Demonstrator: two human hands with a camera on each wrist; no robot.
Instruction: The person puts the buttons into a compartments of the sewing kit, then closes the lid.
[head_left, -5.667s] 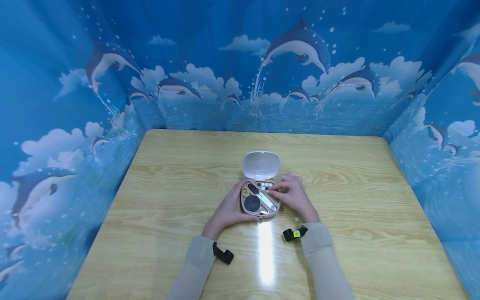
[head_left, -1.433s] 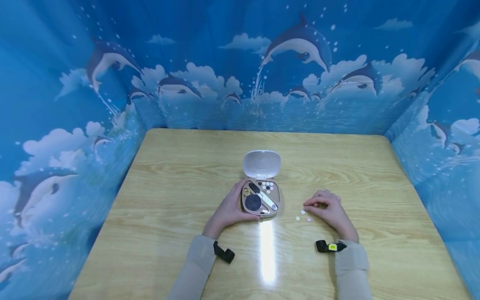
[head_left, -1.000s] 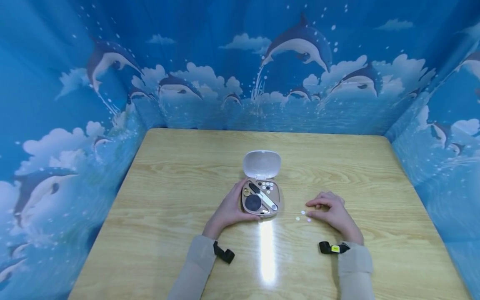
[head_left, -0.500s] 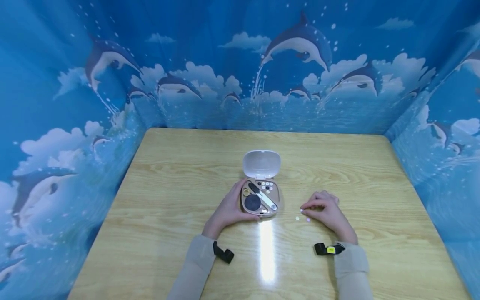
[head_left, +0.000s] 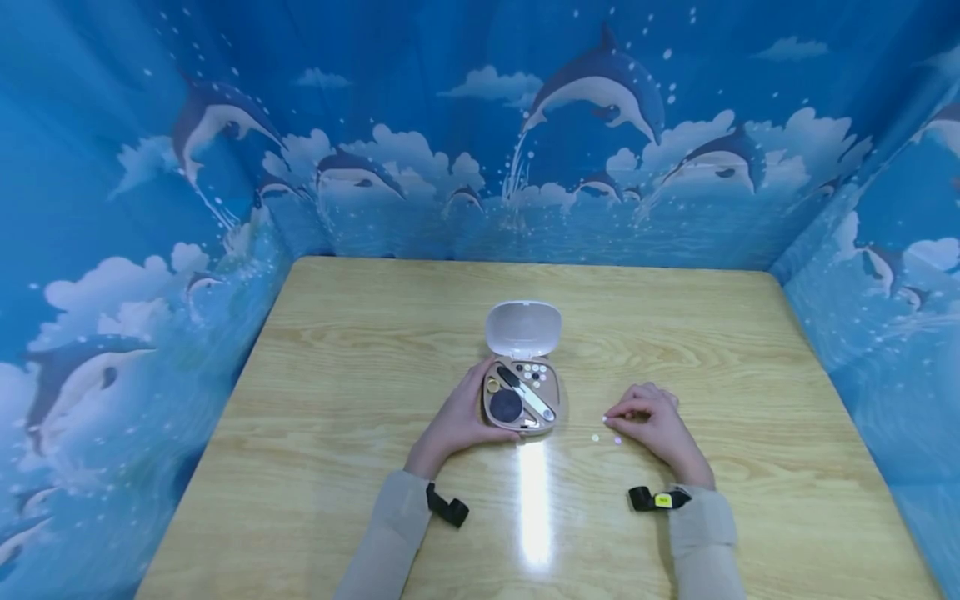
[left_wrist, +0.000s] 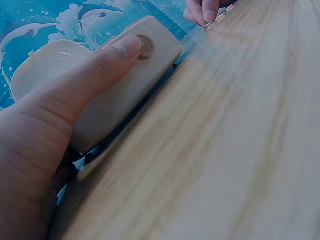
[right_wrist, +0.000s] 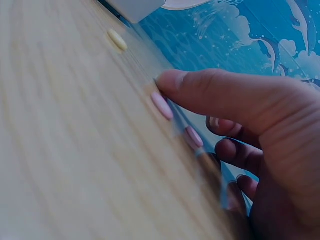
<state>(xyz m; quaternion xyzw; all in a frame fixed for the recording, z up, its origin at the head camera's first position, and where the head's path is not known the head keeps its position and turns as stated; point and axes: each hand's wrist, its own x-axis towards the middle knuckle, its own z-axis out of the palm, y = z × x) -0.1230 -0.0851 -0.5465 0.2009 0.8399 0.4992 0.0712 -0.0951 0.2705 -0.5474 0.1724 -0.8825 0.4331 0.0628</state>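
Observation:
My left hand (head_left: 456,412) grips a small beige sewing kit box (head_left: 557,392) by its left side. In the left wrist view, its thumb lies on the round clasp (left_wrist: 146,46) at the front. The box's clear lid (head_left: 522,329) stands up. Inside are black and white buttons (head_left: 542,368), a gold thimble-like ring (head_left: 492,386), a black round piece (head_left: 506,406) and a black-and-white slim tool (head_left: 528,395). To the right, my right hand (head_left: 651,423) pinches a small white button (head_left: 605,419) at thumb and forefinger tips, low over the table.
A pale yellow button (head_left: 596,437) and a pink button (head_left: 618,441) lie on the wooden table (head_left: 360,350) beside the right fingertips. A blue dolphin-print curtain (head_left: 420,200) rises behind the table and at both sides. Each wrist carries a small black camera (head_left: 452,510).
My right hand has moved from the box out to the loose buttons on the right, backed off briefly, then closed its fingertips on the white one. The left hand has stayed on the box.

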